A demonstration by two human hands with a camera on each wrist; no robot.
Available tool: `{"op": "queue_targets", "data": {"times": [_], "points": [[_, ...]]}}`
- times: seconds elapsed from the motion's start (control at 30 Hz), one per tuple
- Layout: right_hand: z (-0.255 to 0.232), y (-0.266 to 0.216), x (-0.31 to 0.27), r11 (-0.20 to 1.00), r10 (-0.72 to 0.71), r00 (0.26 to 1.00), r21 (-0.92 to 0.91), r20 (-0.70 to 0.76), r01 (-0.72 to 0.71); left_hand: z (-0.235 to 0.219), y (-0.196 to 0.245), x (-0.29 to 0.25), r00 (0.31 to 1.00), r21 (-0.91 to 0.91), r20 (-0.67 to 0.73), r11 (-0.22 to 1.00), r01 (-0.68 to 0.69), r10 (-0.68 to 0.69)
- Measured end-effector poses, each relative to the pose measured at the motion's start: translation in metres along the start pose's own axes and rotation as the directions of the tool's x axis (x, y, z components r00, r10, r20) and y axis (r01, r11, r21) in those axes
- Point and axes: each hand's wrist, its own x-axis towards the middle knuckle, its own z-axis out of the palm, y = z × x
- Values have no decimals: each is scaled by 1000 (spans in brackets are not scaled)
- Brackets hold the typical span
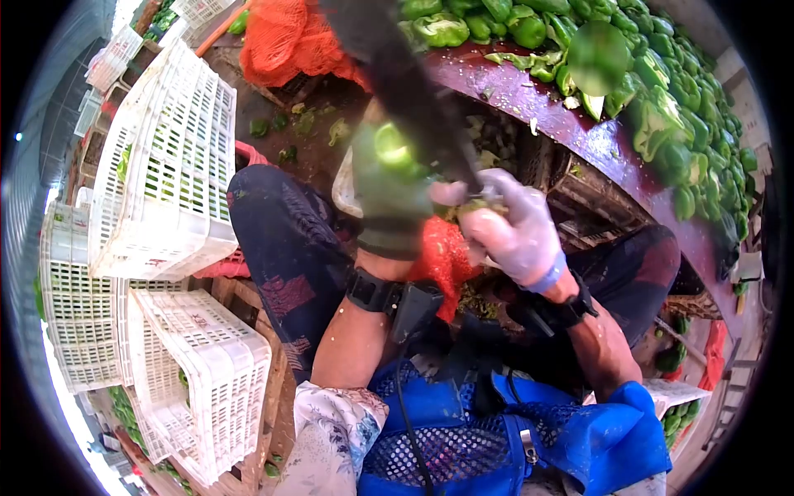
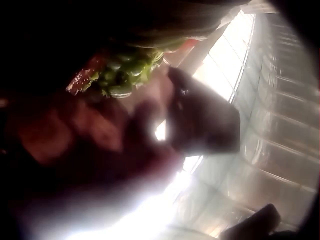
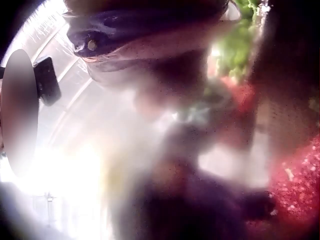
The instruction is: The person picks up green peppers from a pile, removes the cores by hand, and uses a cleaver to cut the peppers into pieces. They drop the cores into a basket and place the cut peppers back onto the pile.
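Observation:
In the head view my left hand (image 1: 385, 202), in a green glove and blurred by motion, holds a green bell pepper (image 1: 394, 149) with a bright pale patch. My right hand (image 1: 517, 227), in a thin whitish glove, grips a knife at its handle end. The broad dark blade of the knife (image 1: 413, 91) points up and left, passing close beside the pepper. Fingers of both hands come near each other between the knees. The left wrist view has a dark, wide blade-like shape (image 2: 205, 117) beside blurred fingers. The right wrist view is hazy, its hand mostly blurred.
A purple-topped table (image 1: 529, 91) bears a heap of green peppers (image 1: 695, 124) at upper right. White plastic crates (image 1: 174, 165) stand along the left. Orange net sacks (image 1: 289, 41) lie at the back, and a red net (image 1: 442, 256) lies between the legs. Scraps litter the floor.

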Motion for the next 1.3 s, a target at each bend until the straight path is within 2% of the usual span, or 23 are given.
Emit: {"op": "queue_targets", "data": {"times": [0.07,0.1,0.2,0.27,0.4,0.43,0.47,0.53,0.6,0.67,0.73,0.77,0.8,0.83,0.9,0.93,1.0,1.03,1.07,1.13,1.2,1.27,1.3], "points": [[14,22,10,930,-133,989,-352,-59,103,2,3,0,999,-19,-10,999,49,-49],[19,26,9,909,-172,983,-396,-71,130,4,6,-1,998,-15,-25,999,51,-51],[16,24,7,926,-151,988,-354,-27,132,18,4,-12,977,-51,-192,995,80,-88],[14,14,5,930,-162,985,-343,-56,133,19,3,-13,982,-42,-171,997,69,-75],[11,7,0,950,-144,987,-289,-71,118,3,5,3,996,-26,83,999,37,-34],[12,9,-2,947,-161,983,-295,-87,129,-9,7,10,972,-27,233,999,31,-23],[11,6,-5,953,-164,984,-271,-75,138,-11,4,6,952,238,273,949,-209,141],[9,-4,-9,964,-170,984,-217,-47,156,-15,-3,-1,825,719,330,444,-534,459],[14,13,0,894,-268,963,-382,-41,233,-31,1,-2,828,696,353,469,-543,436],[18,24,6,879,-181,983,-451,-11,157,-40,0,0,829,696,385,462,-550,406],[13,21,5,825,-258,963,-502,73,259,-44,4,0,882,762,340,454,-461,326],[11,20,4,836,-262,962,-480,81,268,-46,6,3,949,719,254,620,-314,186],[12,22,4,836,-280,958,-473,69,278,-38,13,5,977,130,134,980,147,-165],[11,20,3,812,-358,932,-475,55,340,-31,21,6,903,70,283,946,317,-324],[2,15,7,704,-541,841,-541,12,460,-20,16,0,989,98,-75,987,131,-124],[-10,11,14,619,-642,767,-603,-19,503,-14,14,-4,984,53,-113,988,147,-140],[-48,-4,25,423,-656,744,-879,-128,222,10,13,-16,962,22,-228,987,157,-148],[-71,-11,33,413,-545,795,-911,-266,-21,9,12,-16,972,-14,-171,987,161,-161],[-102,-6,43,221,-703,656,-962,-273,-163,6,11,-16,979,-49,-120,986,160,-165],[-142,-13,56,274,-797,489,-933,-356,-234,6,5,-11,988,-6,-134,997,79,-79],[-127,-9,59,189,-854,484,-981,-191,-54,8,0,-7,995,-15,-92,999,43,-44],[-74,-4,50,448,-680,733,-808,-30,383,14,-5,-11,994,73,-110,997,2,6],[-50,0,47,480,-645,763,-755,42,447,17,-5,-15,999,56,-45,998,18,-15]]}}
